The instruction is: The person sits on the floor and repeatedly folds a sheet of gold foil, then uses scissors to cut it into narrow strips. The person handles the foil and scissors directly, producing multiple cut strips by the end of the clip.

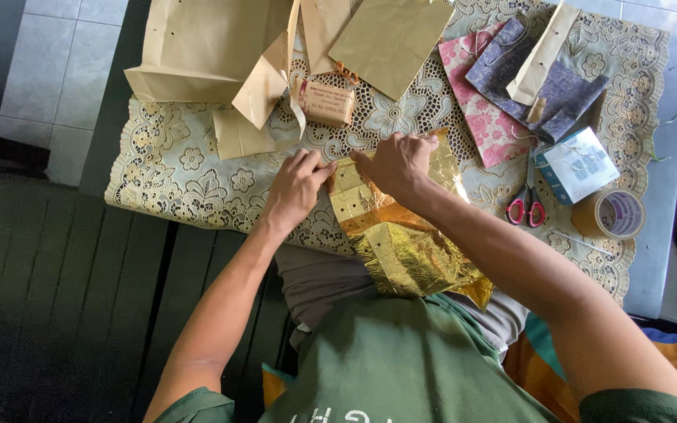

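A crinkled gold foil paper bag (401, 235) lies flat on the lace-covered table (174, 168), its lower end hanging over the near edge onto my lap. My left hand (295, 188) presses its fingertips on the bag's upper left edge. Across the bag's top, my right hand (397, 164) lies palm down, fingers holding the foil flat. A small tan box (327, 103) sits just beyond my hands.
Plain brown paper bags (213, 51) and a gold sheet (389, 43) lie at the far side. Pink and purple patterned bags (511, 86), a white-blue carton (577, 164), red-handled scissors (526, 205) and a tape roll (611, 214) sit at the right.
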